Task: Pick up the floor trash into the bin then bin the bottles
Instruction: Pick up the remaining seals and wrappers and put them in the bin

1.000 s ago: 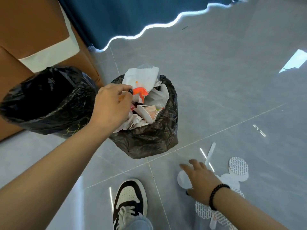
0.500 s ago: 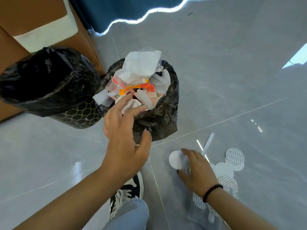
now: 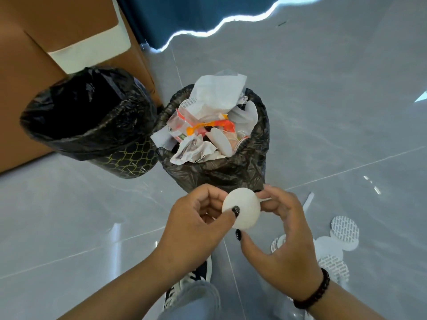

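Both hands hold 1 white round pad just before the overfilled bin; left hand pinches its edge by thumb, right hand its far rim; it looks light, thin, floppy, best gripped at the edge; more pads lie on the floor.

2 bins – 1 pad held – approx 5 on floor

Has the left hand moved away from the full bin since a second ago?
Yes. The left hand has dropped from over the full bin to its near side, pinching the white disc.
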